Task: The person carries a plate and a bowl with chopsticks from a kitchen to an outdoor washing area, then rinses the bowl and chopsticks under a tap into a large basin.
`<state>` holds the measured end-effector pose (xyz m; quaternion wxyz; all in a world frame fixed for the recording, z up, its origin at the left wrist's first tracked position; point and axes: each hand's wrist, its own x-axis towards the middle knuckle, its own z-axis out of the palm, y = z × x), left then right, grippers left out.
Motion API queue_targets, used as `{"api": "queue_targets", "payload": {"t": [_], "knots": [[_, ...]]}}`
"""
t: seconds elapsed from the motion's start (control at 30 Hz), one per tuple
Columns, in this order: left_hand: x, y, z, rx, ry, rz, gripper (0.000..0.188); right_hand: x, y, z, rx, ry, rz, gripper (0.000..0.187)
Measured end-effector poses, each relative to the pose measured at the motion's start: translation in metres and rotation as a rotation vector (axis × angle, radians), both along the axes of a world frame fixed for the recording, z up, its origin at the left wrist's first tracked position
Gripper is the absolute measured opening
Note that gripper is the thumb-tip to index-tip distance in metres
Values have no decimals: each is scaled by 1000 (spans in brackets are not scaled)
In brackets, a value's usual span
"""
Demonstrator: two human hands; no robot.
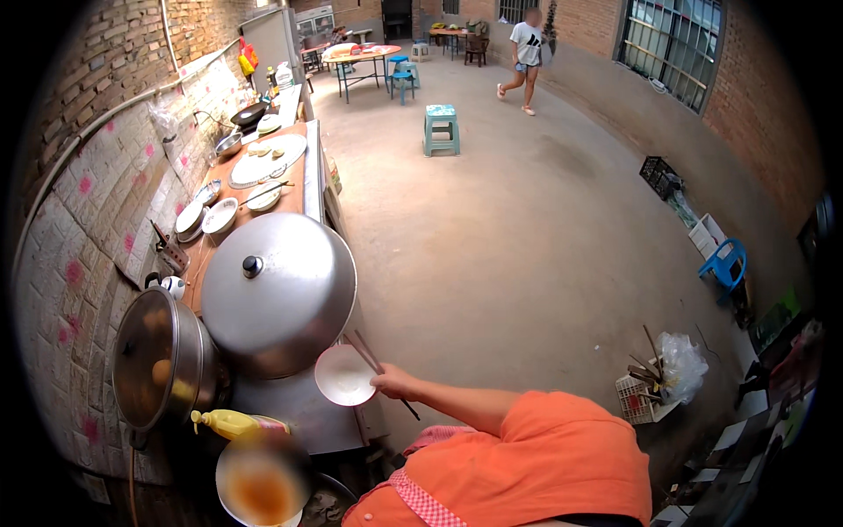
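My right hand [395,383] reaches leftward from an orange sleeve, its fingers closed at the rim of a white bowl [341,383] and round a pair of chopsticks [365,353]. Little shows inside the bowl, which tilts beside the large lidded steel pot [281,294] over the metal stove top [303,420]. Below and left of it, a bowl of orange-brown liquid [259,496] is partly blurred. Close by lies a yellow squeeze bottle [230,423]. My left hand is out of the picture.
A glass-lidded pot [156,360] with round items inside stands by the tiled wall. Bowls [219,216], a round white board [268,160] and a wok [249,114] line the counter. A green stool [441,130] stands on the floor; a person [528,57] walks at the back right.
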<state>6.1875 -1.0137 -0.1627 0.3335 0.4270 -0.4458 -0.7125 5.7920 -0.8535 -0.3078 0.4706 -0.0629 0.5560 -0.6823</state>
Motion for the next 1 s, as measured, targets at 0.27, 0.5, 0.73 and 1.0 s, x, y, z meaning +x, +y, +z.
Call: {"api": "queue_targets", "payload": {"t": [0.27,0.5,0.73,1.0], "knots": [[-111,94,5,101,0,-321,34,-23,211,1,112,77,-235,20],[-232,185,-12,176,-7,-657,35,-19,414,-2,312,106,-654,17],[-396,279,-32,216,-110,-987,32,-19,552,-7,226,-55,-1090,13],[-612,422,-40,257,-122,-1393,30,-70,663,-19,39,-104,-1562,13]]}}
